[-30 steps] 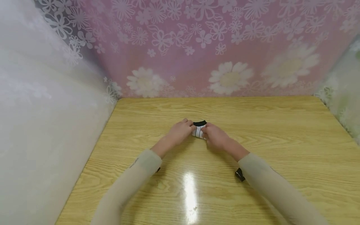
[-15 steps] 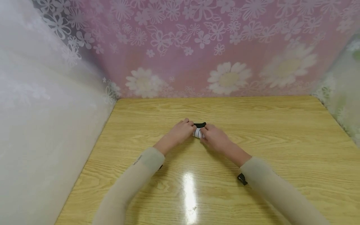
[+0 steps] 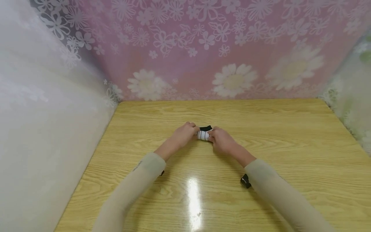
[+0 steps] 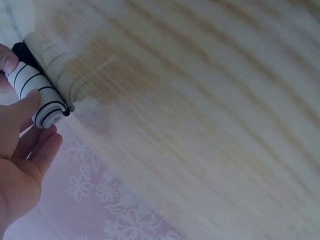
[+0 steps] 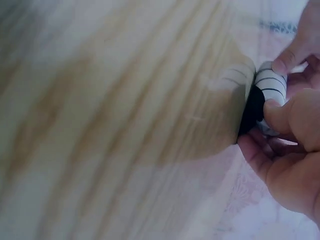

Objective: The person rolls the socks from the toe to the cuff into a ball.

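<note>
A white sock (image 3: 203,135) with thin black stripes and a black cuff lies partly rolled up on the wooden table, between both hands. My left hand (image 3: 184,133) pinches the roll at its left end, thumb on the near side. From the other end my right hand (image 3: 222,140) grips it between thumb and fingers. The left wrist view shows the spiral end of the rolled sock (image 4: 42,95) beside the left thumb. In the right wrist view, the flat black cuff (image 5: 251,112) sticks out from the roll, under the right fingers.
The wood-grain table (image 3: 275,129) reaches back to a pink flowered backdrop (image 3: 185,64). A pale curtain (image 3: 52,129) stands along the left side, and another patterned one (image 3: 347,106) along the right. A black strap piece (image 3: 245,181) shows under the right sleeve.
The striped part of the sock has been rolled up towards the black cuff and now looks shorter and thicker. Both hands have stayed at its ends, with small finger shifts.
</note>
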The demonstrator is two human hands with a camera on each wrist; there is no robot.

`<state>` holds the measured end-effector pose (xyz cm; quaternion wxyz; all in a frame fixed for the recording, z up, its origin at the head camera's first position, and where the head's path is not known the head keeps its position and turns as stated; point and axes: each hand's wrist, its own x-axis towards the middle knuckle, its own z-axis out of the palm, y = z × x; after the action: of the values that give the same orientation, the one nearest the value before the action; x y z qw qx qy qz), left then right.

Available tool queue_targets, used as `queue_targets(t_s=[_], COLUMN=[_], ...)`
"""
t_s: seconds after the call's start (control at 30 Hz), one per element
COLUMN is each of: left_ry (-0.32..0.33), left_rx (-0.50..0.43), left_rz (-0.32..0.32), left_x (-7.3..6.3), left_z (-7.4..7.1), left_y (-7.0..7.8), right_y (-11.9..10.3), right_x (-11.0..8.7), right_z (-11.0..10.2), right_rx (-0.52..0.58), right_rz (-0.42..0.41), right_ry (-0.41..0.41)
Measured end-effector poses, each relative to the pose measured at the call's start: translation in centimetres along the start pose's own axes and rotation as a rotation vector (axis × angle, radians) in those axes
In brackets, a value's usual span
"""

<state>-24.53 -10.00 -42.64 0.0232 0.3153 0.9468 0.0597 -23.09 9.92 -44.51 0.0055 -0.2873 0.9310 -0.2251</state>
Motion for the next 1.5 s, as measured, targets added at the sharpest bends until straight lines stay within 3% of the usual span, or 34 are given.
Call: queue_targets(t_s=[0.2, 0.43, 0.67, 0.83, 0.93, 1.03, 1.23, 1.33, 1.5], left_ry=[0.021, 0.001, -0.08, -0.131, -0.113, -0.055, 0.06, 0.037, -0.018], left_rx=[-0.131, -0.108, 0.096, 0.096, 0.042, 0.042, 0.331, 0.387, 0.336], left_rz=[-0.021, 0.0, 0.035, 0.03, 0.01, 0.003, 0.105, 0.093, 0.08], left_x=[-0.1, 0.1, 0.2, 0.9, 0.9, 0.4, -0.3, 0.2, 1.2], left_z=[0.1, 0.7, 0.7, 0.0, -0.2, -0.2, 0.1, 0.3, 0.6], left_y=[0.0, -0.1, 0.7, 1.1, 1.0, 0.8, 1.3, 1.6, 1.5], right_y=[0.6, 1.3, -0.1, -1.0, -1.1, -0.9, -0.1, 0.0, -0.7], right_x=[0.1, -0.4, -1.2, -1.3, -0.9, -0.4, 0.8, 1.0, 0.6], right_z=[-0.8, -0.7, 0.2, 0.4, 0.2, 0.1, -0.4, -0.7, -0.9], right_rx=[0.204, 0.286, 0.184, 0.056, 0.079, 0.161, 0.275, 0.206, -0.2], right_rz=[0.086, 0.14, 0.131, 0.089, 0.112, 0.152, 0.169, 0.161, 0.077], right_ry=[0.0, 0.053, 0.11, 0.112, 0.105, 0.072, 0.02, 0.0, -0.087])
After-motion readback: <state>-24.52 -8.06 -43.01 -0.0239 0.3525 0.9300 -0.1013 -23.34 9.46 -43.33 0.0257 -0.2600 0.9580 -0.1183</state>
